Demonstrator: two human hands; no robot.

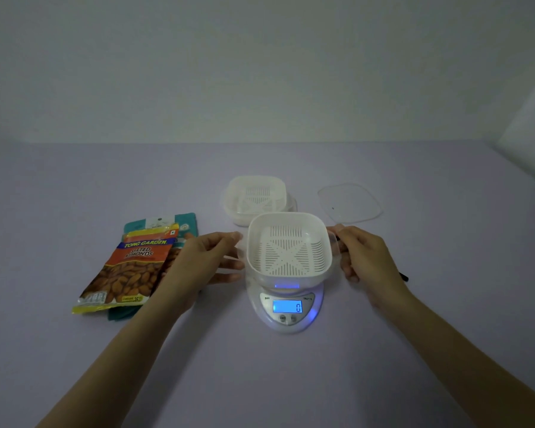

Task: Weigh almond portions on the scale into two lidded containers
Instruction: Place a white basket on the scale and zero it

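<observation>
A white container [289,242] with a slotted strainer insert sits on the small digital scale [286,307], whose blue display reads 0. My left hand [204,261] is at the container's left side, fingers straight and touching its clear outer wall. On the opposite side my right hand [362,257] touches the wall, thumb near the rim. A second, similar container [257,196] stands just behind. One clear lid [349,202] lies flat at the back right. An orange bag of salted almonds [130,267] lies to the left.
A teal packet [186,220] lies under the almond bag. A thin black object [405,277] pokes out behind my right wrist. The pale purple table [260,381] meets a wall at the back and on the right.
</observation>
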